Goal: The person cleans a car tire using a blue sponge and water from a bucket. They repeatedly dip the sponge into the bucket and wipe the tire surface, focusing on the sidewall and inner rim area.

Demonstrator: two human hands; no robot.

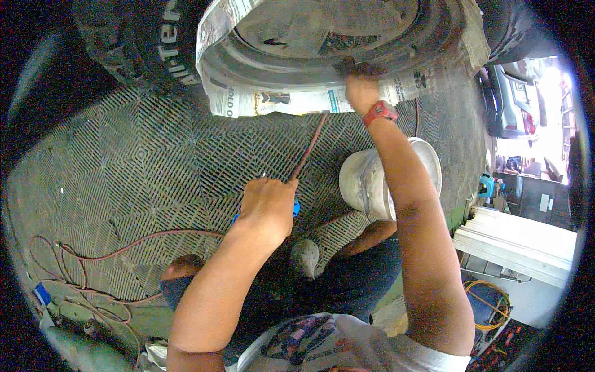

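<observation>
My left hand [268, 208] is closed around a blue object [297, 208], mostly hidden by the fist; a small metal tip pokes out above the knuckles. A thin red hose [308, 147] runs from beside this fist up toward the wheel; whether it joins the blue object I cannot tell. My right hand [362, 93], a red watch on its wrist, presses a dark crumpled piece [352, 67], perhaps cloth, against the lower rim. The grey wheel rim [279, 67] is dull and dusty-looking. Newspaper [242, 101] lines its edge, between rim and black tire [149, 43].
A dirty white bucket [358, 180] lies tipped below my right forearm. Red hose [142, 237] loops across the ridged floor mat [136, 155] at left. On the right stand a white cabinet [517, 239], a coiled orange hose [489, 304] and a parked car [511, 102] farther off.
</observation>
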